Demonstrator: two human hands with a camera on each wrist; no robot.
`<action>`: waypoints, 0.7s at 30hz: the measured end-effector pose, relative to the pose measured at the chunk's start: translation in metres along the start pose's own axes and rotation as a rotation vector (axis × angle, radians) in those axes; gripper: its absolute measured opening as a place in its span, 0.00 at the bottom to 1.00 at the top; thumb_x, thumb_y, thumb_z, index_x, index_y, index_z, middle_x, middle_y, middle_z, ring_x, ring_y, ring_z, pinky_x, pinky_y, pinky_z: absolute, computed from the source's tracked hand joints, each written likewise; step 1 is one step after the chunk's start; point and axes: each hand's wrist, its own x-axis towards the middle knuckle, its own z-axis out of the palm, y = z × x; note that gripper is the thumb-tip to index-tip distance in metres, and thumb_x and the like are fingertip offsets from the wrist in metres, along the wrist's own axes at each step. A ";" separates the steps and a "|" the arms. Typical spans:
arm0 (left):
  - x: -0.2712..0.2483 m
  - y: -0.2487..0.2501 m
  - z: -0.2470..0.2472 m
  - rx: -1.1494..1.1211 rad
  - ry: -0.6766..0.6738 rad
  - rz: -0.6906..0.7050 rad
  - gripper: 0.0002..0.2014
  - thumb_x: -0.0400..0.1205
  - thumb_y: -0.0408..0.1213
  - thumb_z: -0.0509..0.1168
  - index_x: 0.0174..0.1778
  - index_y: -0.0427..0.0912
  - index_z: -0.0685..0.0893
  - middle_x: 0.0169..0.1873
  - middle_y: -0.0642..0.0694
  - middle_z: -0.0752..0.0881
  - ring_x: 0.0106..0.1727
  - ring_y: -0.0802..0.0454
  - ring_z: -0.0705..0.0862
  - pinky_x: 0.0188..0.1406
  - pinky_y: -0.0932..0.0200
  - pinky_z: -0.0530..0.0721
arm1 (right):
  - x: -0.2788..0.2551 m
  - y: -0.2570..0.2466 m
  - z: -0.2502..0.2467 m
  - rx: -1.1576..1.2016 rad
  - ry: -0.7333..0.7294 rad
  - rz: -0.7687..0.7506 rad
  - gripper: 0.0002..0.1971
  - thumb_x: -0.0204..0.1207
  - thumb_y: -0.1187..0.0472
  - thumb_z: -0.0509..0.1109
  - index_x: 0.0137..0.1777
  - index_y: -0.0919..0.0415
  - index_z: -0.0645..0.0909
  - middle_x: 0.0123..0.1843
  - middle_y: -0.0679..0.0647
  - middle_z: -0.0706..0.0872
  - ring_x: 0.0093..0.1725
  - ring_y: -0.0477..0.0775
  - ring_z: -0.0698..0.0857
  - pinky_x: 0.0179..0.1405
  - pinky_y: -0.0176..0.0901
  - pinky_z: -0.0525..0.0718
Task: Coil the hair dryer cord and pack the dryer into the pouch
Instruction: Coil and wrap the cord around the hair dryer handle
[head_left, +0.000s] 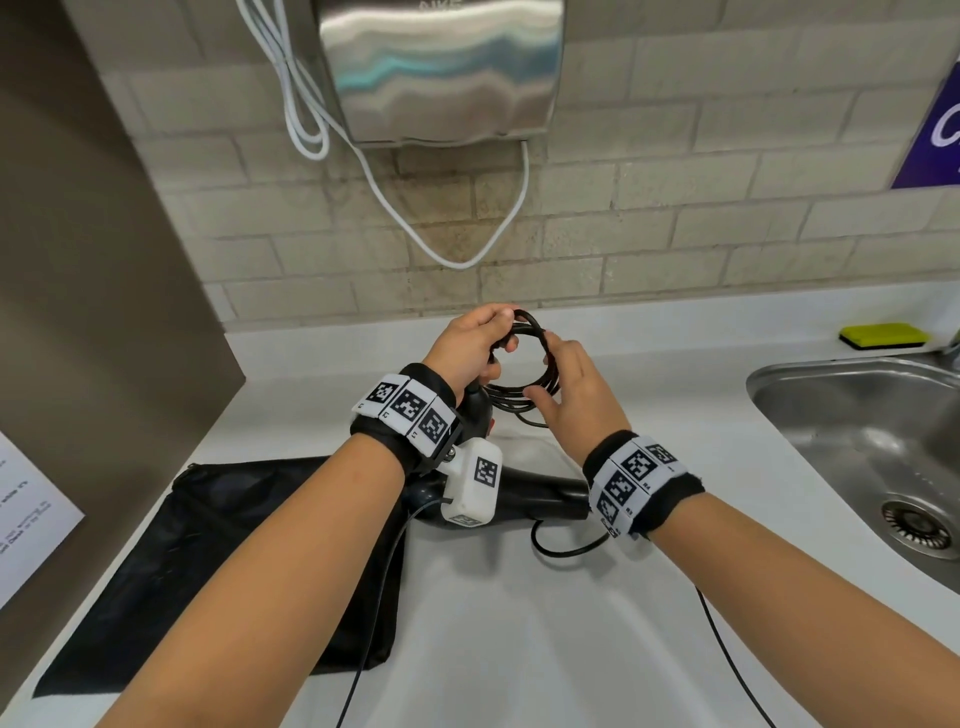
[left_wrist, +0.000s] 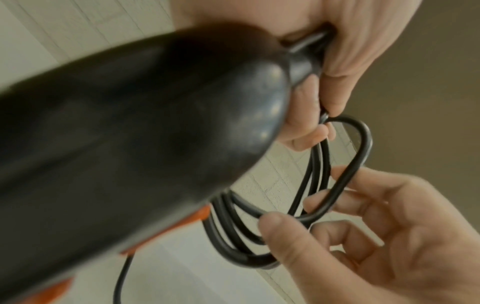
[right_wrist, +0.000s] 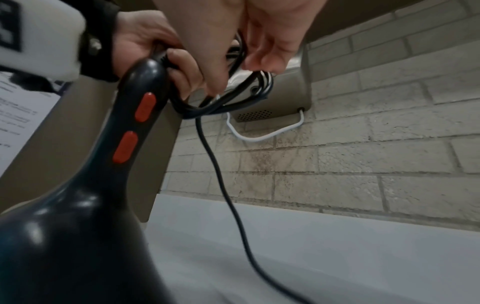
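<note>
i see my left hand (head_left: 470, 347) curled round the top of the coiled cord (head_left: 535, 364) where it leaves the end of the hair dryer (right_wrist: 85, 205) handle, while my right hand (head_left: 576, 400) pinches the other side of the loops between thumb and fingers, both held above the desk (head_left: 519, 623). the dryer's black body lies on the desk under my wrists (its two orange buttons show in the right wrist view), and a loose run of cord trails down onto the desk. the black pouch (head_left: 208, 561) lies flat on the desk to the left, just beside the dryer.
</note>
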 end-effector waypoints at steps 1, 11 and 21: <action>-0.001 0.001 0.000 -0.003 -0.007 -0.001 0.11 0.87 0.39 0.54 0.47 0.46 0.82 0.29 0.47 0.73 0.16 0.60 0.61 0.15 0.71 0.59 | 0.003 0.000 0.001 -0.038 0.015 -0.008 0.23 0.74 0.67 0.70 0.68 0.68 0.70 0.56 0.62 0.75 0.48 0.56 0.76 0.48 0.44 0.79; 0.000 0.001 0.002 0.058 0.034 -0.003 0.10 0.84 0.46 0.61 0.45 0.46 0.84 0.28 0.50 0.73 0.20 0.57 0.59 0.15 0.69 0.57 | 0.011 -0.004 0.006 -0.294 0.148 -0.233 0.01 0.69 0.71 0.68 0.39 0.69 0.78 0.34 0.62 0.80 0.28 0.61 0.79 0.23 0.47 0.80; -0.002 0.002 0.000 0.129 -0.066 0.015 0.13 0.86 0.46 0.56 0.51 0.45 0.84 0.29 0.51 0.72 0.23 0.56 0.58 0.21 0.63 0.52 | 0.029 -0.012 -0.022 0.302 0.185 -0.084 0.03 0.74 0.70 0.69 0.44 0.69 0.84 0.38 0.52 0.79 0.33 0.34 0.75 0.38 0.21 0.73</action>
